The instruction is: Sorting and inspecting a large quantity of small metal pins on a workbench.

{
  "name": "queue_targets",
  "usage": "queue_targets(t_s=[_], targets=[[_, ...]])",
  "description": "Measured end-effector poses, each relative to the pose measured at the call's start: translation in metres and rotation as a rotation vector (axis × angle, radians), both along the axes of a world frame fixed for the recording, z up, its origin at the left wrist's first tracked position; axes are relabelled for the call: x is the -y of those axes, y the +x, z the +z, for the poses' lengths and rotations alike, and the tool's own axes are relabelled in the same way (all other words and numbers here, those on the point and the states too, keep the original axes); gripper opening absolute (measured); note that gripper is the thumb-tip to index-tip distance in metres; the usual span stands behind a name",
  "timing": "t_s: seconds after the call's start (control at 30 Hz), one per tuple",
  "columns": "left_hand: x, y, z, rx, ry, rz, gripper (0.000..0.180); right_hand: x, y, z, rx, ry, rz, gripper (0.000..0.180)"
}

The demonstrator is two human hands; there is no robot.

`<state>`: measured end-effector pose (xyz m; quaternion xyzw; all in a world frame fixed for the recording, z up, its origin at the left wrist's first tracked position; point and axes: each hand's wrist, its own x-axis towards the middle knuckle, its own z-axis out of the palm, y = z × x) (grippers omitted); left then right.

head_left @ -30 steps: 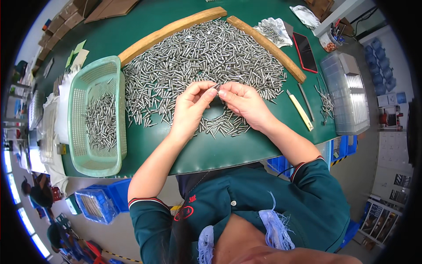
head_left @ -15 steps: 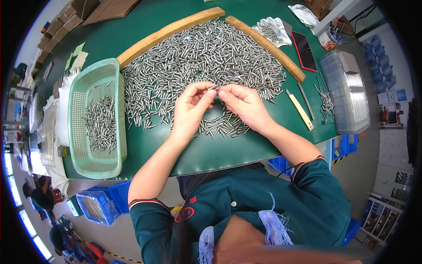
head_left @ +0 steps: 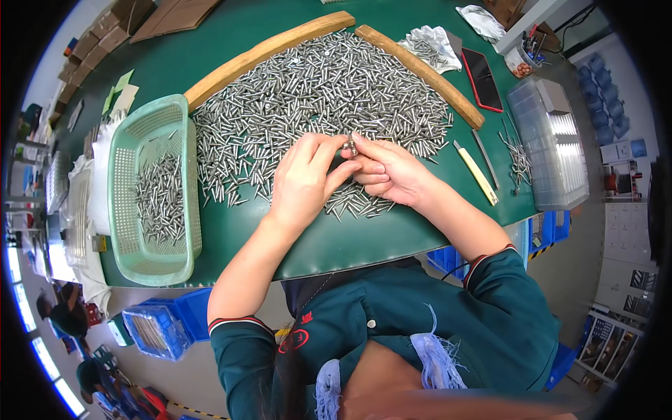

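Observation:
A few short silver metal pins (head_left: 351, 145) are pinched upright between the thumb and fingers of my right hand (head_left: 392, 171). From the other side, my left hand (head_left: 297, 175) curls its fingers against the same pins, its thumb lying lower, by the right fingers. How many pins are held is hidden by the fingers. Both hands hover over the near part of a wide heap of loose metal pins (head_left: 315, 91). To the left, a pale green plastic basket (head_left: 192, 196) holds more of these pins.
Two wooden strips (head_left: 262, 59) (head_left: 427, 77) border the heap at the back on the green table (head_left: 336, 245). On the right lie a cutter knife (head_left: 477, 175), a phone (head_left: 481, 80), thin metal rods (head_left: 516, 157) and a clear plastic organizer (head_left: 549, 143). White cloth (head_left: 430, 47) with pins sits behind.
My right hand has turned, bringing the pins upright with its fingers curled below. My left hand has rolled over, its back now facing up, with its thumb lower.

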<state>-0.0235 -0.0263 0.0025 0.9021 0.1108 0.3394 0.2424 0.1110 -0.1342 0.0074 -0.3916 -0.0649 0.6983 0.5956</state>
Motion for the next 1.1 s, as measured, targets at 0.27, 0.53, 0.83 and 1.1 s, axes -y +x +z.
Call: queue_targets(t_s=[0.27,0.53,0.83,1.1], targets=[[-0.001,-0.002,0.005,0.026,0.110,-0.060,0.038,-0.002,-0.011,0.008,0.103,-0.044,-0.139,0.033],[-0.027,-0.007,0.009,0.008,0.115,0.100,0.017,-0.002,0.018,-0.016,-0.371,0.289,-0.030,0.037],[-0.034,-0.008,-0.007,-0.394,0.252,0.100,0.019,0.000,0.013,-0.004,0.214,0.256,-0.033,0.030],[-0.033,-0.013,-0.003,-0.395,0.130,-0.059,0.014,-0.007,-0.010,-0.012,2.087,0.113,0.202,0.021]])
